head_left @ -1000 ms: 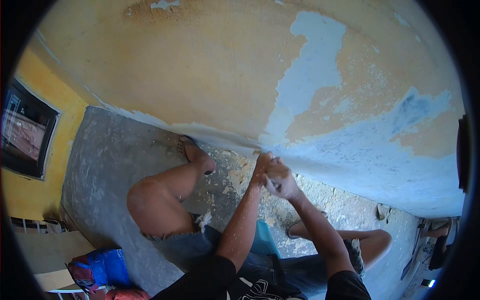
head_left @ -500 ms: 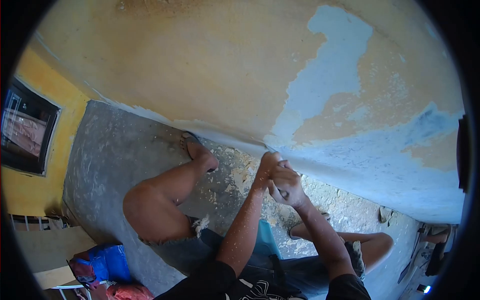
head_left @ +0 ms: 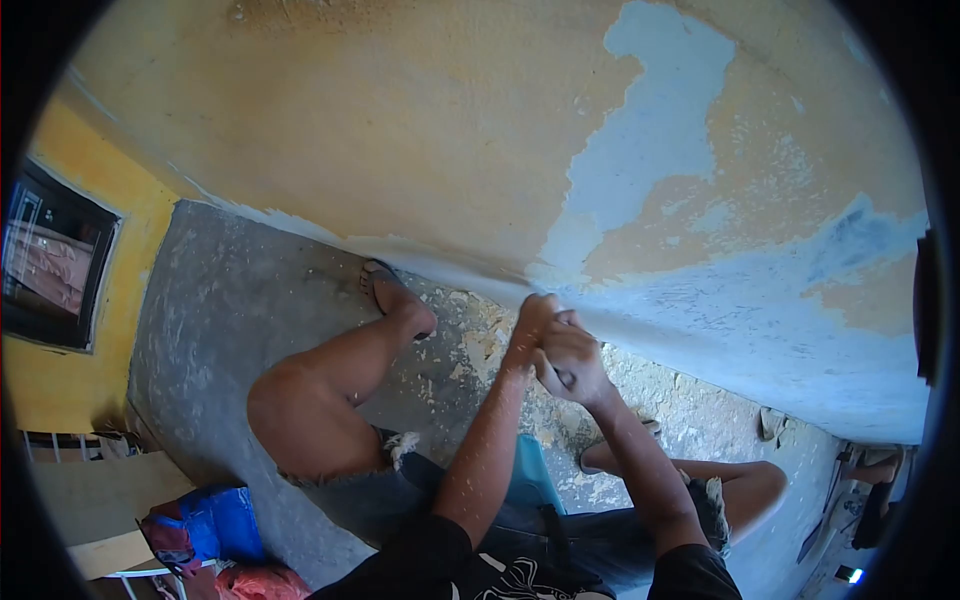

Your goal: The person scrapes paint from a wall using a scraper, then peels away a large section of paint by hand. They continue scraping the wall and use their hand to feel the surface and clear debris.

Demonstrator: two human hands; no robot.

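Fingers of left hand (head_left: 538, 312) and right hand (head_left: 572, 364) curled tight, hands touching; anything gripped hidden, can't tell. Peeling wall (head_left: 440, 150) just beyond fingers, flaky floor (head_left: 690, 412) below. Hard pressing could make hands slip, knuckles likely scraping wall.

Under soft, uneven light, fisheye distortion bows the wall (head_left: 420, 130), with heavy vignetting.

Wall (head_left: 400, 130) bars the way ahead, bent left leg (head_left: 310, 410) the left; floor (head_left: 695, 415) lies open between wall and right leg (head_left: 738, 485)
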